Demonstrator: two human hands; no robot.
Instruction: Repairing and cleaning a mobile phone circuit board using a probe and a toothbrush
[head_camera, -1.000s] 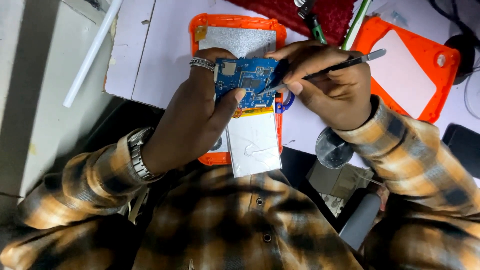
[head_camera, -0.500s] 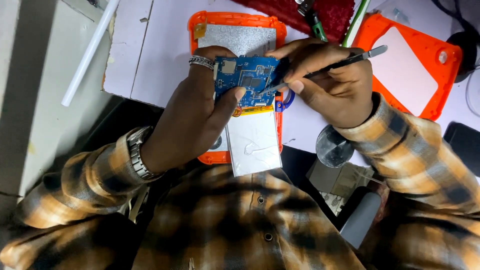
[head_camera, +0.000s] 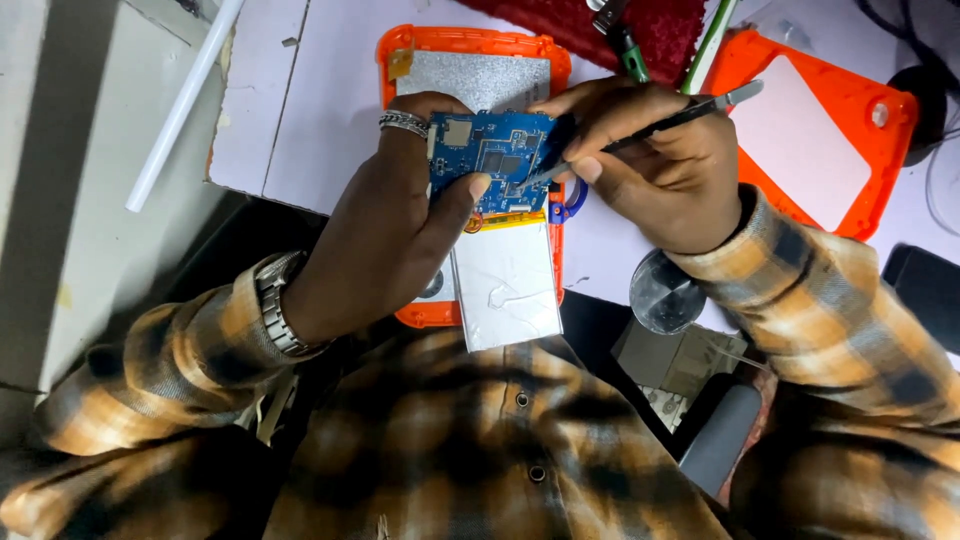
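My left hand (head_camera: 385, 235), with a ring and a wristwatch, grips a blue circuit board (head_camera: 492, 160) by its left edge, thumb on its face. A flat silver battery (head_camera: 505, 282) hangs from the board toward my chest. My right hand (head_camera: 665, 165) holds a thin dark tool (head_camera: 660, 122) like a pen, its tip resting on the board's right part. Under both lies an open orange tablet shell (head_camera: 470, 48) with a grey inner plate.
A second orange cover (head_camera: 805, 140) lies at the right on the pale table (head_camera: 320, 100). A red cloth (head_camera: 600, 25) with a green-handled tool (head_camera: 630, 52) sits at the back. A white tube (head_camera: 185, 100) leans at the left. A round grey disc (head_camera: 663, 295) sits near my right wrist.
Both hands and the board stay almost in place; the tool's tip shifts only slightly on the board.
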